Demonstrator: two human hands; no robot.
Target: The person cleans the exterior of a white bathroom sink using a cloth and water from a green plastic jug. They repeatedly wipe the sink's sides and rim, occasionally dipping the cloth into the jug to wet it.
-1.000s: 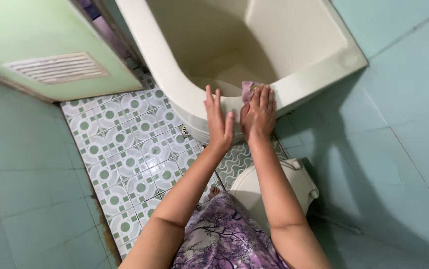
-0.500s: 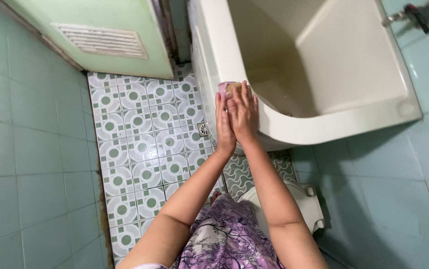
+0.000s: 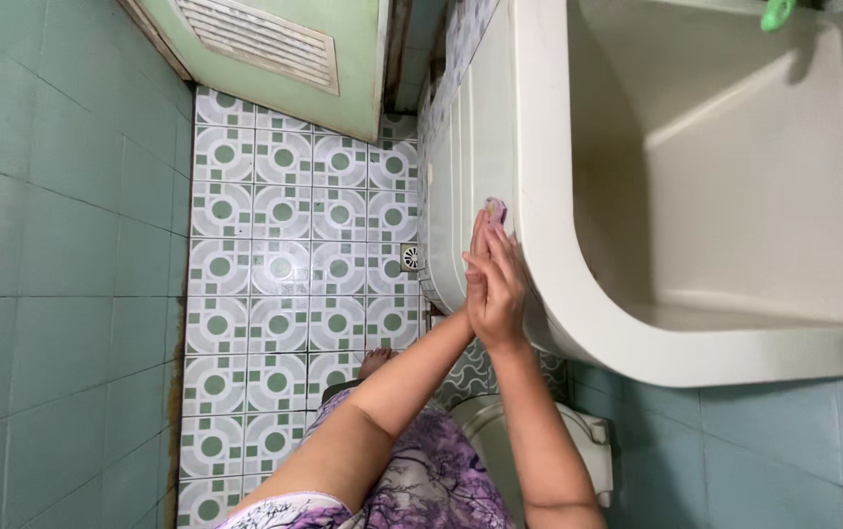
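Note:
A cream-coloured tub (image 3: 539, 147) fills the upper right. My right hand (image 3: 502, 289) lies flat on the tub's outer wall near the rounded corner, with a small pink cloth (image 3: 496, 210) pressed under its fingertips. My left hand (image 3: 474, 286) rests flat against the wall right beside it, touching the right hand and partly hidden by it. It holds nothing. Both forearms reach up from the bottom, over my purple patterned clothing (image 3: 421, 480).
A white toilet (image 3: 586, 441) stands just below the tub. The patterned tile floor (image 3: 284, 264) has a small drain (image 3: 410, 257) by the tub's base. A green door with a vent (image 3: 274, 44) is at the top, green tiled walls either side, and a green object (image 3: 777, 12) sits on the tub's far edge.
The view has swung round to the tub's side. Both hands and the cloth have slid from the front rim around the corner onto the outer side wall.

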